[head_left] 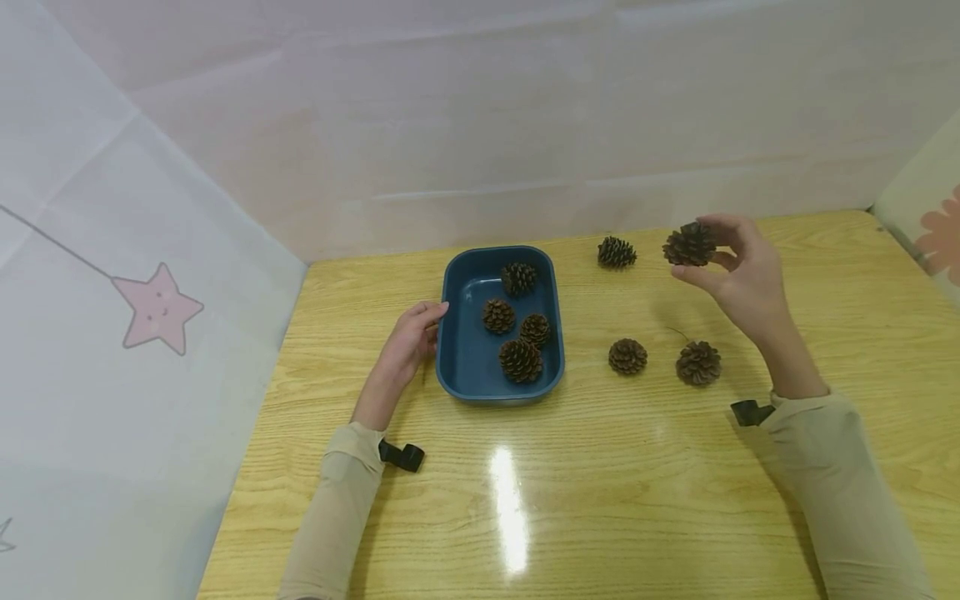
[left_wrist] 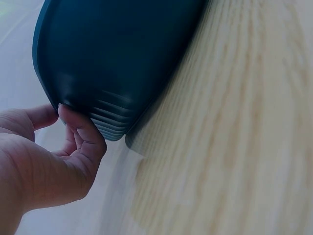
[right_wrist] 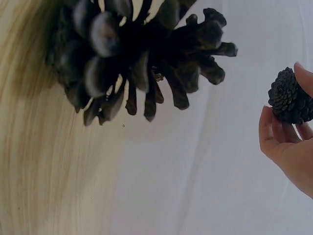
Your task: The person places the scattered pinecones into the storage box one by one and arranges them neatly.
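Note:
A dark blue rectangular plastic basin [head_left: 465, 385] stands on the table with several pine cones inside, among them a large one [head_left: 521, 361] toward its near side. My left hand [head_left: 408, 340] pinches the basin's left rim between thumb and fingers; the left wrist view shows this hand [left_wrist: 63, 156] at the ridged wall. Raised above the table on the right, a pine cone [head_left: 688, 245] is held between the thumb and fingers of my right hand [head_left: 746, 271]. That held cone [right_wrist: 286, 95] also shows at the edge of the right wrist view.
Three pine cones lie on the table right of the basin: one at the back [head_left: 617, 252], one nearer [head_left: 627, 357], and one with a thin stem [head_left: 699, 363] below my right hand. White printed cloth [head_left: 480, 125] hangs behind the wooden table [head_left: 600, 500].

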`<state>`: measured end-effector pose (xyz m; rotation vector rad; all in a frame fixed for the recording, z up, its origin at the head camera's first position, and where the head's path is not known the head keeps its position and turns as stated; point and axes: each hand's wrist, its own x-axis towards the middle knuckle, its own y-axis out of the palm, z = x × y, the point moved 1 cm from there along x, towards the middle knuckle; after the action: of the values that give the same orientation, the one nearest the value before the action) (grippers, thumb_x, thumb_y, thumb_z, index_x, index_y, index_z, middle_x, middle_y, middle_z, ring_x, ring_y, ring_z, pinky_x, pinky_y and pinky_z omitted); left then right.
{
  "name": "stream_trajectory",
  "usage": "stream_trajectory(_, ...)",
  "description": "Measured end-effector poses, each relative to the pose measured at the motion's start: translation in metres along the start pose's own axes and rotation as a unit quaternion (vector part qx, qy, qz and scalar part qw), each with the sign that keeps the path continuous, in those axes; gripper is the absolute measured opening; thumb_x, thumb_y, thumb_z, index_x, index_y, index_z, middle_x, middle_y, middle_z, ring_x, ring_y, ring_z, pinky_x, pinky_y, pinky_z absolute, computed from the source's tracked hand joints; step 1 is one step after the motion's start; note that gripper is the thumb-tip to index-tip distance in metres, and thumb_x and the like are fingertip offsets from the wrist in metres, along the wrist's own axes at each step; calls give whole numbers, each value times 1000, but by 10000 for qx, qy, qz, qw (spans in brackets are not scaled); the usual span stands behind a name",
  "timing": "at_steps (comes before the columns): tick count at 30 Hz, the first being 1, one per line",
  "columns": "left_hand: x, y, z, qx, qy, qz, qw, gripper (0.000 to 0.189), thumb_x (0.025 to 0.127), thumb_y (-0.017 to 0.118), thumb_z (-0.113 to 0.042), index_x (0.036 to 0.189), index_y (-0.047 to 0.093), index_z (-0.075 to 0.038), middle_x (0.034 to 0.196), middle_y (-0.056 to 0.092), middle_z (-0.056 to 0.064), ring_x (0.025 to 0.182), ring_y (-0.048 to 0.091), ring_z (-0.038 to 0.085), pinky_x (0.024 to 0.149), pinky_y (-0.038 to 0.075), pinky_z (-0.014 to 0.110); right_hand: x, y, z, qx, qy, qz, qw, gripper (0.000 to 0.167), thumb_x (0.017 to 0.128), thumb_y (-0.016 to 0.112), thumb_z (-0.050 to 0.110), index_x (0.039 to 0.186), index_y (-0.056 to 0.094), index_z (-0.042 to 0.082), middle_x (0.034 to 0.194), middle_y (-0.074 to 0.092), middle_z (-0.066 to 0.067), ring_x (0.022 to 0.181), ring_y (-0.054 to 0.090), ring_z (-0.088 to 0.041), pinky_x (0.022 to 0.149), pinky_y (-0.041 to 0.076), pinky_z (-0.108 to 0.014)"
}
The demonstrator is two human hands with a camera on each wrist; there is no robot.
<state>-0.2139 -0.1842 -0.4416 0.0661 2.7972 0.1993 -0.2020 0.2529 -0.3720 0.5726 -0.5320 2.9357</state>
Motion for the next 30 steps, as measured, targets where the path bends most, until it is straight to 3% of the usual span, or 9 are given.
stream_trajectory(9, 1, 0, 1, 4, 7, 11, 10000, 21, 106, 62, -24, 91, 58, -9, 92, 61, 1, 77, 59, 14, 68, 47, 25, -1, 1, 0, -97, -174, 3, 9998, 71, 80, 83, -12, 141, 58, 14, 129, 58, 9, 116, 54, -8, 93, 46, -17)
stream_trajectory(23, 2, -1, 2, -13, 36, 35, 10000, 20, 106, 63, -23, 91, 60, -10, 93, 61, 0, 78, 59, 15, 68, 47, 25, -2, 2, 3, -317, -251, 6, 9992, 67, 79, 84, -11, 140, 61, 7, 122, 61, 16, 111, 57, -4, 93, 47, -16)
stream_trajectory(30, 2, 0, 2, -39, 51, 16, 10000, 20, 106, 62, -23, 90, 60, -11, 92, 59, 0, 77, 56, 14, 67, 44, 25, -2, 2, 3, -400, -241, -2, 9989, 66, 82, 85, -6, 142, 61, 8, 128, 61, 9, 112, 56, -3, 93, 47, -16)
